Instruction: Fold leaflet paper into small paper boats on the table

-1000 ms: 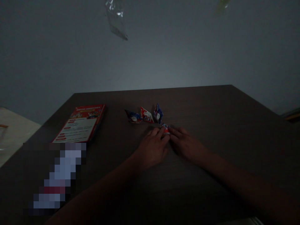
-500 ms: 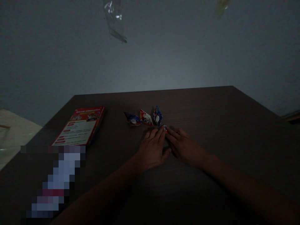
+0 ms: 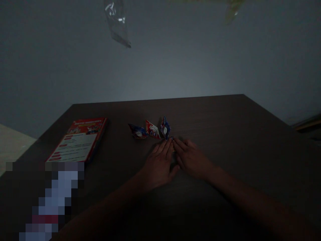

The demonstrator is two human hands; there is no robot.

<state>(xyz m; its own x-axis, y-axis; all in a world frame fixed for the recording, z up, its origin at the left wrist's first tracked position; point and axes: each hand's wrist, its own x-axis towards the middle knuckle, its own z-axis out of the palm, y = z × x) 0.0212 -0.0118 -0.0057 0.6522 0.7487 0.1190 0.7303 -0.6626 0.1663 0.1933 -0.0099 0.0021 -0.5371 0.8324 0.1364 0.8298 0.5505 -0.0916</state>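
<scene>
Bench, dark and faintly grained, bears the left hand, laid palm down with its fingers stretched out close together and its thumb standing off to the side. The right hand slants in to meet it, also palm down, fingers extended, so that the two sets of fingertips come together. Beneath and between them sits a small folded piece, nearly covered: a bluish bit shows at the fingertips, and a yellowish sliver shows in the gap between the hands. Both hands appear to press on it; whether any finger pinches it, I cannot tell.

Just beyond the left hand, three angular folded shapes with pointed corners form a row: a dark blue shape farthest from the fingertips, a red and white shape in the middle, and a blue shape nearest the fingertips. Well out to the left of the left hand lies a red printed booklet, its lines of text too small to read. Nearer the body than that is a pale thing, blocked out by coarse squares. Far beyond the hands, a clear plastic bag hangs against the grey wall.
</scene>
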